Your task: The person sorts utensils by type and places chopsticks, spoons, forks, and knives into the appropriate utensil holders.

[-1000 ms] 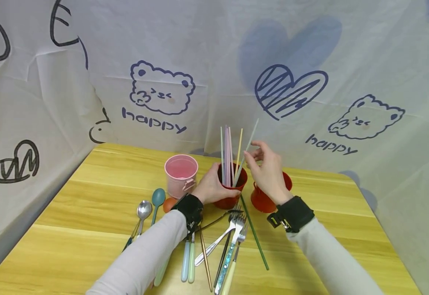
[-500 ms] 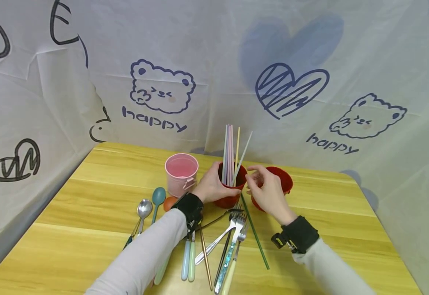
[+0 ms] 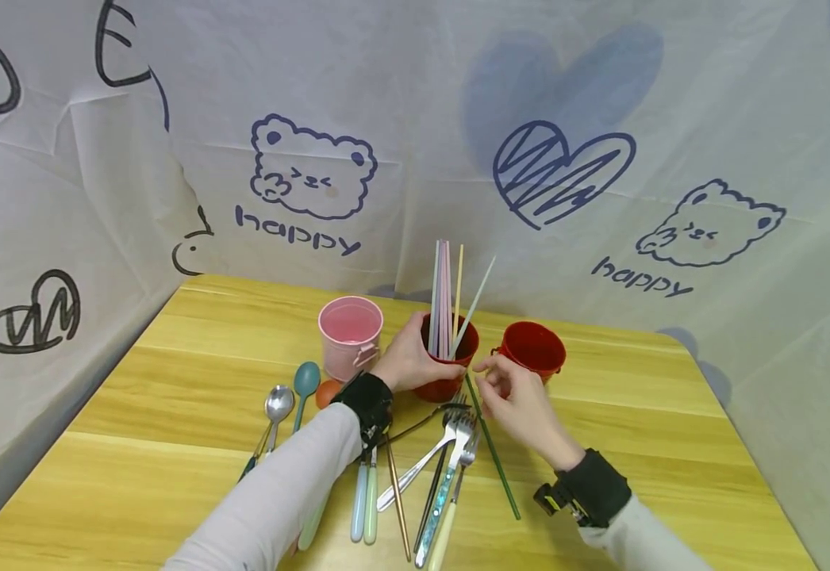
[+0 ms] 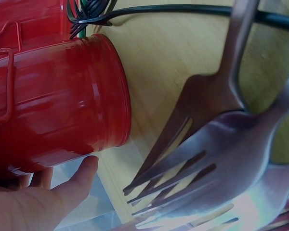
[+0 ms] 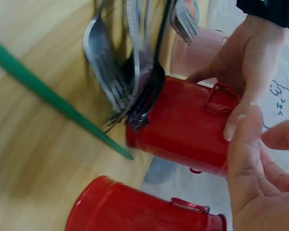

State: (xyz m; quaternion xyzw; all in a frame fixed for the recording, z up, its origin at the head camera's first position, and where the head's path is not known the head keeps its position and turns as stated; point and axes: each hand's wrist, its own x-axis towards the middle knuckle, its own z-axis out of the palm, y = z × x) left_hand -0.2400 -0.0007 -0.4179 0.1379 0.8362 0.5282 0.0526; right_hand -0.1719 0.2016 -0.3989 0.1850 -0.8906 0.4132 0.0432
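My left hand (image 3: 415, 361) grips a small red bucket (image 3: 439, 391) at the table's centre; in the left wrist view, the bucket's side (image 4: 62, 101) shows with fingers and thumb at it. Several straws (image 3: 442, 301) stand in this bucket, lilac, pink, yellow and pale green, one leaning right. Just right of it, my right hand (image 3: 525, 404) hovers with nothing in its fingers. Close below that hand a green straw (image 3: 495, 452) lies slanted on the table. Behind the hand stands a second red bucket (image 3: 539, 369); the right wrist view shows its side (image 5: 139, 207).
Left of the held bucket is a pink bucket (image 3: 349, 357). Several forks (image 3: 463, 432) lie in front of the red bucket, handles toward me. A silver spoon (image 3: 279, 404) and a teal spoon (image 3: 306, 381) lie at left. White cloth (image 3: 415, 119) hangs behind the table.
My right hand let go of the pale green straw, which now leans in the bucket. It has since drawn down, toward the green straw. My left hand has stayed on the bucket.
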